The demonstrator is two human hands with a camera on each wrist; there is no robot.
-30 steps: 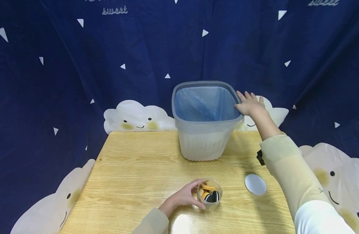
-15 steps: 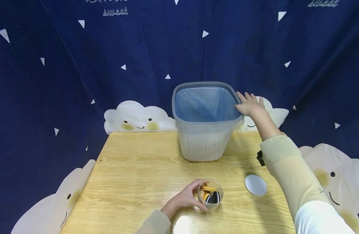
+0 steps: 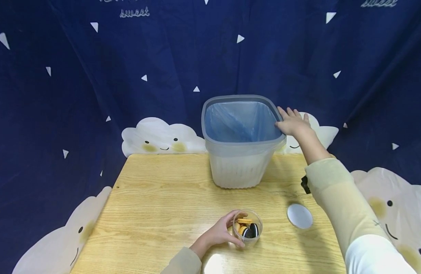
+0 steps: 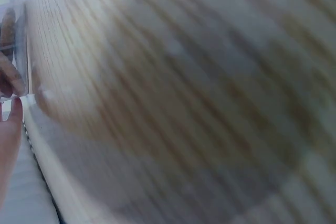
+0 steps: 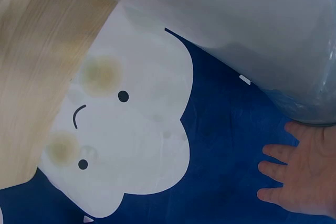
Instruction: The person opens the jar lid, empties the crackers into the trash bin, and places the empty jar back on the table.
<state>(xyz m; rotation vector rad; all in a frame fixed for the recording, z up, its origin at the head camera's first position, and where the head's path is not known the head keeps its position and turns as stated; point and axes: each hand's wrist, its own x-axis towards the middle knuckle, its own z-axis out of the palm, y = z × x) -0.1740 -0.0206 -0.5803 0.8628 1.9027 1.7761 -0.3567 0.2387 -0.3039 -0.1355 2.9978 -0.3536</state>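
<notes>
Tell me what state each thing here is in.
Tub: upright, uncovered
Cookies: loose inside the tub
Lid: off, flat on the table
Bin: upright, open
Bag: opened out, lining the bin
Left hand: holding the tub
Right hand: spread, touching the bin

On the dark blue curtain (image 3: pixel 176 57), in the head view, the word "sweet" (image 3: pixel 134 12) stands at eleven o'clock in pale slanting script; a second "sweet" (image 3: pixel 378 3) stands toward two o'clock, in the same script; above the first, a line of lettering (image 3: pixel 109 0) is cut by the top edge and cannot be read; at four o'clock the right sleeve (image 3: pixel 351 205) bears a small cross-like mark (image 3: pixel 376 223).
</notes>
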